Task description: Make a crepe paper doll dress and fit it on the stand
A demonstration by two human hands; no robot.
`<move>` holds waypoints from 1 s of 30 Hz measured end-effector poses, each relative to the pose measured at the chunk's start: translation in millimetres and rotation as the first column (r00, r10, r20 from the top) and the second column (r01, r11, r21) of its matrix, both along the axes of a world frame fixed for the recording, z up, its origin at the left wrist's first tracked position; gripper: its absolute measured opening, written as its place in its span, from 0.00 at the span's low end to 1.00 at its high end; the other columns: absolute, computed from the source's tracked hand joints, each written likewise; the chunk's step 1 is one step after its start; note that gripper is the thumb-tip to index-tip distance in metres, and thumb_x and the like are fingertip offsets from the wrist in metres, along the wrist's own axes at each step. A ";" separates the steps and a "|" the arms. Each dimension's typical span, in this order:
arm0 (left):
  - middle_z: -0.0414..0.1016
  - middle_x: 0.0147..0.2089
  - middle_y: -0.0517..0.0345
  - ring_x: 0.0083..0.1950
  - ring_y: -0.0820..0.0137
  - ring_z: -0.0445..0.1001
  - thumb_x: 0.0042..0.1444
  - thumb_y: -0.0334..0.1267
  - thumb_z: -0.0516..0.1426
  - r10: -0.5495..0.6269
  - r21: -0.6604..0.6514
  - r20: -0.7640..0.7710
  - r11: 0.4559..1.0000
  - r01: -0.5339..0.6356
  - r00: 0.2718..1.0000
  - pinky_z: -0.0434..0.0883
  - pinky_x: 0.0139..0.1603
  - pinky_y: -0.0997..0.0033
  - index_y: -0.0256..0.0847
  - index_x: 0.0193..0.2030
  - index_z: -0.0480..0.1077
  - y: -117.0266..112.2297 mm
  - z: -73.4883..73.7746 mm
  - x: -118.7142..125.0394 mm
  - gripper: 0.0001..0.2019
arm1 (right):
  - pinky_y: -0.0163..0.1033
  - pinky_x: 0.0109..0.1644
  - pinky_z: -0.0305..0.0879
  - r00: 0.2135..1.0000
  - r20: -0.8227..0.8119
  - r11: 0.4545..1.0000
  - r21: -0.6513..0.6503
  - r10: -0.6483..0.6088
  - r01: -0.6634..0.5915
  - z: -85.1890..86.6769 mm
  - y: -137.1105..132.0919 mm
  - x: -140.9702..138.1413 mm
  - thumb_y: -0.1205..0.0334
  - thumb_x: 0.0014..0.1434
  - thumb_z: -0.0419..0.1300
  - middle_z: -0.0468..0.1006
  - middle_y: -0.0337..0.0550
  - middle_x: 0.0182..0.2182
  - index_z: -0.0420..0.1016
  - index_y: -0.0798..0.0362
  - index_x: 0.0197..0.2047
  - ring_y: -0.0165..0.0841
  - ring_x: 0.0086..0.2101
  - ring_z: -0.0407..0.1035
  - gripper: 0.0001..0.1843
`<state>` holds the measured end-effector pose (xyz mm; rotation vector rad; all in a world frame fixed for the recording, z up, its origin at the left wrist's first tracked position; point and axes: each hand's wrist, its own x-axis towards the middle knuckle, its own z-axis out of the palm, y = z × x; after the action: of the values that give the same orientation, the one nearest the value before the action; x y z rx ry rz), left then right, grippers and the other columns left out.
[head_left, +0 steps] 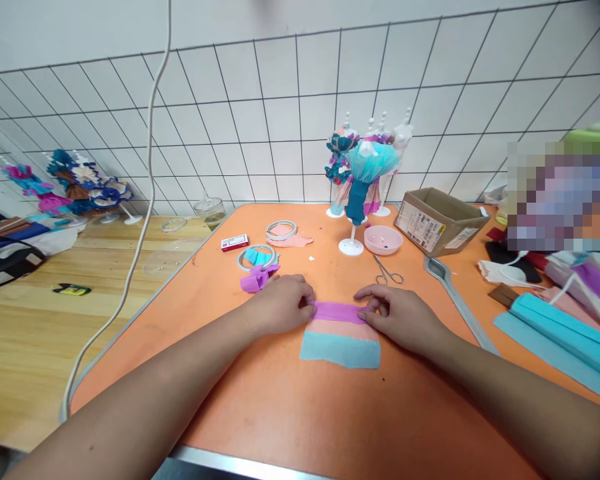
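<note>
A small stack of crepe paper strips lies on the orange table (290,413): a purple strip (337,311) on top, a pink strip (341,329) under it, a light blue strip (340,351) nearest me. My left hand (280,303) pinches the purple strip's left end with curled fingers. My right hand (403,317) grips its right end, fingers bent over the edge.
Scissors (387,270), a pink bowl (383,239), a cardboard box (437,220) and small dress forms in paper dresses (363,173) stand behind. Tape rolls (281,230), purple scraps (257,278) lie at left. A metal ruler (455,293) and blue paper rolls (565,337) lie at right.
</note>
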<state>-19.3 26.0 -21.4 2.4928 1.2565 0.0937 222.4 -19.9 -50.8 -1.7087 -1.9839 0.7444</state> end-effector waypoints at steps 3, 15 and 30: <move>0.73 0.37 0.54 0.38 0.65 0.72 0.54 0.41 0.53 -0.010 0.047 -0.023 0.999 0.011 1.000 0.64 0.38 0.67 0.41 0.32 0.73 -1.7 0.0 0.5 0.09 | 0.36 0.29 0.60 1.000 0.004 1.000 0.015 0.007 -0.007 -0.7 0.5 0.2 0.55 0.52 0.57 0.77 0.37 0.29 0.75 0.45 0.43 0.32 0.28 0.68 0.14; 0.71 0.42 0.52 0.43 0.62 0.69 0.55 0.36 0.53 -0.077 0.293 -0.024 0.953 0.080 0.997 0.63 0.40 0.65 0.40 0.45 0.66 -16.1 9.2 8.5 0.10 | 0.36 0.31 0.59 0.997 0.071 0.999 0.035 0.022 -0.024 3.7 -1.6 -2.5 0.57 0.53 0.56 0.77 0.36 0.28 0.75 0.44 0.44 0.33 0.30 0.69 0.14; 0.73 0.42 0.54 0.40 0.65 0.70 0.63 0.44 0.48 -0.467 0.262 -0.221 0.817 0.514 0.856 0.66 0.41 0.65 0.45 0.48 0.69 -28.3 -1.4 17.6 0.13 | 0.37 0.33 0.62 0.999 0.001 0.975 0.217 -0.054 0.053 -2.4 4.0 7.0 0.59 0.54 0.57 0.75 0.38 0.36 0.70 0.46 0.50 0.29 0.28 0.66 0.18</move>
<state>-1.7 -2.3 -22.9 3.0730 0.6328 -0.0241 229.4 -15.9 -53.2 -1.6302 -1.9362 0.4840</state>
